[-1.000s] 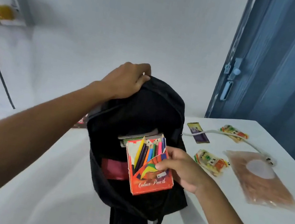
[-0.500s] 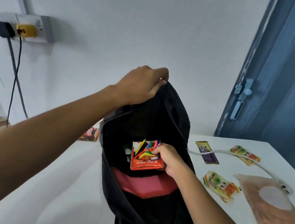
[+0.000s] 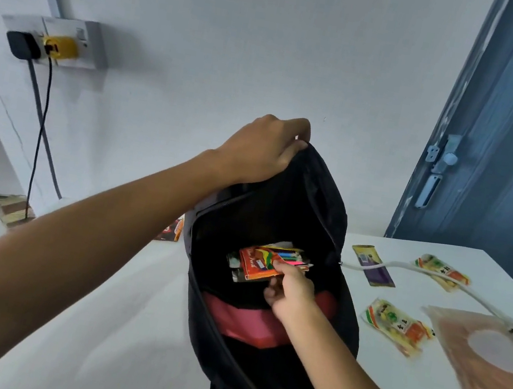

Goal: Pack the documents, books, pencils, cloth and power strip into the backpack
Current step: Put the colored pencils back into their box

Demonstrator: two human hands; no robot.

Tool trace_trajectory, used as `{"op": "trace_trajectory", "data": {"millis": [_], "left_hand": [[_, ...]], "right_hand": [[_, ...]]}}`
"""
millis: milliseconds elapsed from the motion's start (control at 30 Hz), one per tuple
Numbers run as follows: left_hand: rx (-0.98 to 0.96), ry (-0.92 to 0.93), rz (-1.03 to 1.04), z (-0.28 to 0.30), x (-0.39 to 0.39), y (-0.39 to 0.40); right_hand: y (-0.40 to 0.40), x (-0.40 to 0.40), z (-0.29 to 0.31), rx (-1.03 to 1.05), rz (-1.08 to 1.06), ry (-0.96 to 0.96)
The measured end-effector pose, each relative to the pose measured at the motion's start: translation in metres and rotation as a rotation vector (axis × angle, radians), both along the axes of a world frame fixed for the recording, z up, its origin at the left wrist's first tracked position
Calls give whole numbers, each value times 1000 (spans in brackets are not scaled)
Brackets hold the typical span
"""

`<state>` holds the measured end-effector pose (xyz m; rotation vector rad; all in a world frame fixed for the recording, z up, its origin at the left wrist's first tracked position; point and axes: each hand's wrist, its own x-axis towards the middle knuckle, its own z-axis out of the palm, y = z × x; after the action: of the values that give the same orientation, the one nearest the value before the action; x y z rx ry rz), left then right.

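Observation:
A black backpack [image 3: 310, 210] stands open on the white table [image 3: 131, 326]. My left hand [image 3: 262, 149] grips its top edge and holds it up. My right hand [image 3: 291, 290] reaches into the opening and pinches the orange colour pencil box [image 3: 257, 264], which lies deep inside on top of papers. A red pocket lining [image 3: 247, 323] shows inside the front. A white cable [image 3: 431, 274] runs from the backpack's right side across the table. A peach cloth in a clear bag [image 3: 486, 372] lies at the right.
Two snack packets [image 3: 396, 326] [image 3: 441, 271] and a purple wrapper [image 3: 373, 270] lie right of the backpack. A dark packet [image 3: 171, 231] peeks out behind its left side. A wall socket [image 3: 60, 42] with plugs and hanging cords is at the left, a blue door [image 3: 503, 133] at the right.
My right hand has lowered the pencil box from the backpack's mouth down deep inside. The left hand has lifted the backpack's top higher.

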<state>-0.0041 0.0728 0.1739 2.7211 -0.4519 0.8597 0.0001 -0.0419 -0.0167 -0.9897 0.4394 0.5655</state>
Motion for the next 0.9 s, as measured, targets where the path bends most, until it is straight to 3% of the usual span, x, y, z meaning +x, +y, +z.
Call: {"op": "trace_trajectory", "data": {"millis": [233,300,433,500,533,633,667,700,800,900], "left_hand": [[-41,33,12,-3,-2,-1],[-42,35,12,-3,-2,-1],[-45,33,13,-4,-1,0],[-45,25,8,-5,0,-1],[-47,24,7,-5,1,-1],[-57,32,13,-5,2,-1],[-61,32,13,-5,2,-1],[-67,33,13,-5,3,-1],[-80,35,11,-4,2,-3],[-93,18,0,-1,0,-4]], "right_hand": [[19,-20,1,264,-92,87],[20,-24,2,273,38,97],[4,-33,14,29,526,-8],[-5,-33,24,-220,683,-237],[-9,-31,26,-408,698,-442],[-15,-13,21,-1120,438,-1376],[-17,-6,20,-1243,410,-1585],[-19,3,19,-1308,487,-1673],[-22,26,11,-1342,834,-1660],[-18,36,5,-1393,983,-1670]]}}
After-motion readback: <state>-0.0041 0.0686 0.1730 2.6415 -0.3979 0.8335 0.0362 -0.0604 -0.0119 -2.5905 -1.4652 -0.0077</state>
